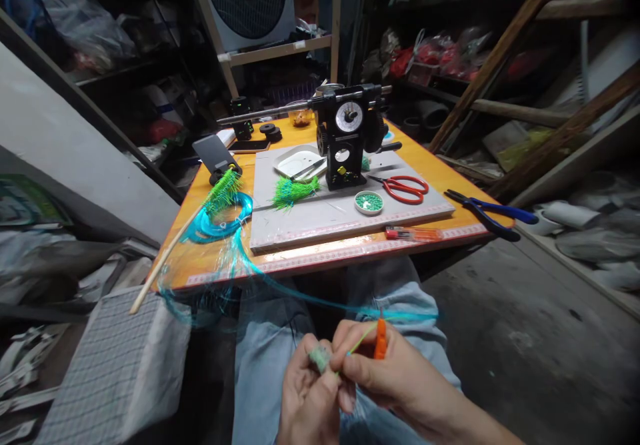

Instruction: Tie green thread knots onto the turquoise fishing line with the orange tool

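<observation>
My view, left to right: wooden stick with a green bristly end, slanting off the bench edge. Coil of turquoise line beside it – loose strands trail over the edge and across the lap, just above my hands. Green bristly bundle lies on the grey board, well apart from either grip.

Left hand, low over the lap: thumb and fingers closed on a pale green tuft. Tuft sits right at the fingertips, upper part poking out between them.

Black machine stands upright on the board beyond. Bright green strand angles up from the joined fingertips. Right hand: fingertips meet the left's at the tuft's right side, pinch narrow – orange tool tucked upright in the fingers, type unclear.

Bead dish, red-handled scissors, then blue-handled pliers overhanging the bench's right edge.
</observation>
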{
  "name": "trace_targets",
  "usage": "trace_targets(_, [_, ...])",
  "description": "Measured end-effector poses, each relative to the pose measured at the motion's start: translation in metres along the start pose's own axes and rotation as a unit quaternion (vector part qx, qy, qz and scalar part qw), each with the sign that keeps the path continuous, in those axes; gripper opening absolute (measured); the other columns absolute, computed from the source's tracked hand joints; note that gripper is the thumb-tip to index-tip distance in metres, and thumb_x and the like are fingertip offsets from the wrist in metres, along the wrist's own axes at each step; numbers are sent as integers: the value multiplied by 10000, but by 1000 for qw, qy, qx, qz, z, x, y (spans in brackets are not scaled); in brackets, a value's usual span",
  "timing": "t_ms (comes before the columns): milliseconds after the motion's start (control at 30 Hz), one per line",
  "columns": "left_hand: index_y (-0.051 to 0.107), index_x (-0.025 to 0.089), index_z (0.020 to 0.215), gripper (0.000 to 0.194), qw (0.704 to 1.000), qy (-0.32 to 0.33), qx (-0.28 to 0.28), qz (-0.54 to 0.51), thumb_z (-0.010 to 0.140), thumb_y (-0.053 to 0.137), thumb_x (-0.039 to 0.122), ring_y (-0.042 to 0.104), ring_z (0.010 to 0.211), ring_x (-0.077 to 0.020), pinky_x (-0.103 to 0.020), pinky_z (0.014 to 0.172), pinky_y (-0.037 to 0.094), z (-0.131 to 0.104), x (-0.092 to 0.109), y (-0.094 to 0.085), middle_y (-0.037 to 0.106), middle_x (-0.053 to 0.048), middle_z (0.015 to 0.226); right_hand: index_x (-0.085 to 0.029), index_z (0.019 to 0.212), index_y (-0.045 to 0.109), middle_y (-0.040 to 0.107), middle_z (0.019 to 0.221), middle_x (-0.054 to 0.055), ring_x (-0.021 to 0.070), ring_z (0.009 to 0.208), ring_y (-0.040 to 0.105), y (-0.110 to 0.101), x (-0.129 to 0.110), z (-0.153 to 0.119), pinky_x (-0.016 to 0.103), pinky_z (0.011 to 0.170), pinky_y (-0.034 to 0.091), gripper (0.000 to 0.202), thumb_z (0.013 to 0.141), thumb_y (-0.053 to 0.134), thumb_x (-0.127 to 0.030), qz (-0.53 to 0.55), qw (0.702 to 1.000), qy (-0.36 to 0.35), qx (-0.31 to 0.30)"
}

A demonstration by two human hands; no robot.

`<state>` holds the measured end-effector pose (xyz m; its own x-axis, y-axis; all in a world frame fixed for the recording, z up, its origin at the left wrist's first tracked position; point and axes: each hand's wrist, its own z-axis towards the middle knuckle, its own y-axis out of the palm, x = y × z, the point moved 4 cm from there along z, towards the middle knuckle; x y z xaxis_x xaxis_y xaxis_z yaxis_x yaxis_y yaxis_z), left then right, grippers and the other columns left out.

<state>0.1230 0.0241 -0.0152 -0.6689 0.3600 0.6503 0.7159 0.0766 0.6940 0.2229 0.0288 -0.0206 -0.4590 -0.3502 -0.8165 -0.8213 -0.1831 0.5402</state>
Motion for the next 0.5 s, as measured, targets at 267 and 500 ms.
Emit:
trace_targets(267, [733, 244, 959, 198, 907, 177, 30, 382, 794, 688, 343, 593, 820, -186, -250, 771, 432, 7, 39, -2, 655, -28, 862, -149, 681, 663, 565, 754, -8, 127, 709, 514, 4, -35, 2, 236, 632, 398, 140, 766, 739, -229, -210, 975, -69, -16])
trace_targets(500, [749, 227, 715, 89, 881, 191, -100, 420, 750, 693, 167, 561, 673, -155, -243, 621, 432, 19, 41, 30, 599, -14, 726, -166, 662, 559, 407, 663, -75, 70, 560, 336, 5, -37, 3, 196, 475, 264, 154, 744, 684, -128, -297, 947, -32, -117])
